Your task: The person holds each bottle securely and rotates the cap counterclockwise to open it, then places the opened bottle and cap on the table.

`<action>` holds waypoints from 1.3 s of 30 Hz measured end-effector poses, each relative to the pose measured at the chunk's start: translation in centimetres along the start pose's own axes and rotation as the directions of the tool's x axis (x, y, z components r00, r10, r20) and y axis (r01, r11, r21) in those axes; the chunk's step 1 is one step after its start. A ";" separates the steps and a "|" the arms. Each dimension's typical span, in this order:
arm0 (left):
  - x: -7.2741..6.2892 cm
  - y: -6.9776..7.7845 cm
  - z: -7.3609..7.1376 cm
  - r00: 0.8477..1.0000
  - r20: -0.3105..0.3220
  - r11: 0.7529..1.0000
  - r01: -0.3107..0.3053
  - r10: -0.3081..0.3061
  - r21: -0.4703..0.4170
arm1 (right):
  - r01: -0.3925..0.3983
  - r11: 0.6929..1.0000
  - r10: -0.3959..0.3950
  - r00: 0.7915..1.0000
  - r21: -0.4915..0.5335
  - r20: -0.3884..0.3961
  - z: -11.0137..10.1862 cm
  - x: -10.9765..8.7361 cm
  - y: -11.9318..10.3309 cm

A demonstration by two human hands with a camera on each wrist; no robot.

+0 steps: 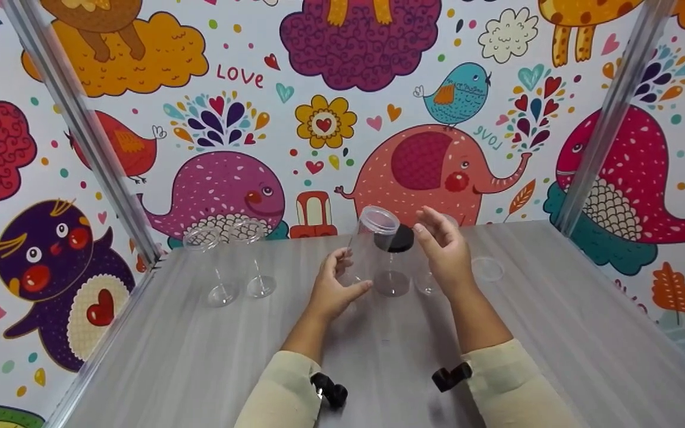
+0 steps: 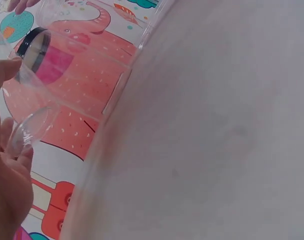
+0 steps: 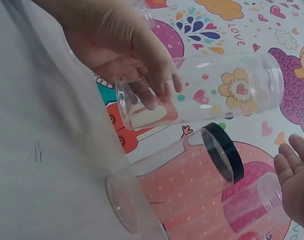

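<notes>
My left hand point(image 1: 338, 285) holds a clear plastic jar point(image 1: 380, 220) near its base, lifted and tilted, with fingers and thumb around it. In the right wrist view that jar point(image 3: 207, 92) lies across the picture above a second jar point(image 3: 167, 172) with a black lid point(image 3: 224, 152). This black-lidded jar stands on the table just behind the held one. To its right my right hand point(image 1: 446, 252) is raised, fingers loosely bent, nothing between them. Behind the right hand stands another clear jar point(image 1: 429, 284), partly hidden by it.
Two clear jars point(image 1: 222, 294) point(image 1: 261, 287) stand together at the left back of the grey table point(image 1: 200, 356). A thin clear disc point(image 1: 488, 269) lies to the right of my right hand. Patterned wall panels point(image 1: 324, 160) with metal posts point(image 1: 601, 119) enclose the back and sides.
</notes>
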State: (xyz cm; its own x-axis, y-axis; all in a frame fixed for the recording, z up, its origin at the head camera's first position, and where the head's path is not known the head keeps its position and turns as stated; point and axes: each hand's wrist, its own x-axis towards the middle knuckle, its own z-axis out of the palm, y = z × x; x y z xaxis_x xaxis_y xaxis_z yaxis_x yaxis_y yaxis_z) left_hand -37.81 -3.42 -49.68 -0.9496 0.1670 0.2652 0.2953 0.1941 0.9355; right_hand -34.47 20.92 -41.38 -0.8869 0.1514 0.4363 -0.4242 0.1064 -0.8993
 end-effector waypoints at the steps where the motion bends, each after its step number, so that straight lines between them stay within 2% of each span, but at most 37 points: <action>1: -0.1 0.1 0.1 1.000 -0.002 1.000 -0.014 0.014 0.004 | -0.005 1.000 0.005 1.000 -0.007 0.002 0.1 0.0 -0.1; 8: -0.3 1.0 1.2 0.998 -0.013 0.998 -0.057 0.058 0.037 | -0.013 0.999 0.012 1.000 -0.030 -0.005 0.9 0.2 -0.4; 17: -0.6 1.7 2.0 0.994 0.023 0.991 -0.112 0.111 0.069 | 0.004 1.000 -0.004 1.000 0.014 -0.012 1.8 0.5 -0.5; 22: -0.7 1.8 2.1 0.993 0.023 0.988 -0.119 0.117 0.101 | -0.015 0.999 0.014 0.999 -0.033 -0.043 1.8 0.4 -0.4; 30: -0.8 1.7 2.1 0.992 -0.018 0.977 -0.121 0.126 0.174 | -0.026 0.989 0.014 0.997 -0.148 -0.077 1.3 0.3 -0.1; 39: -0.9 1.6 2.1 0.988 -0.029 0.969 -0.142 0.151 0.200 | 0.019 0.983 -0.033 0.997 -0.184 -0.075 1.1 0.3 0.0</action>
State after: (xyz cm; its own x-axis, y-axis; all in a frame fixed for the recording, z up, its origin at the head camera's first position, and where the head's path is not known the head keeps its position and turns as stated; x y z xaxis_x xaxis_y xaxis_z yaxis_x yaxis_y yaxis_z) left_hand -36.25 -1.29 -48.91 -0.8969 0.1661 0.4098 0.4421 0.3577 0.8226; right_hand -34.91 19.83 -41.27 -0.8563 0.2212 0.4668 -0.3999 0.2882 -0.8701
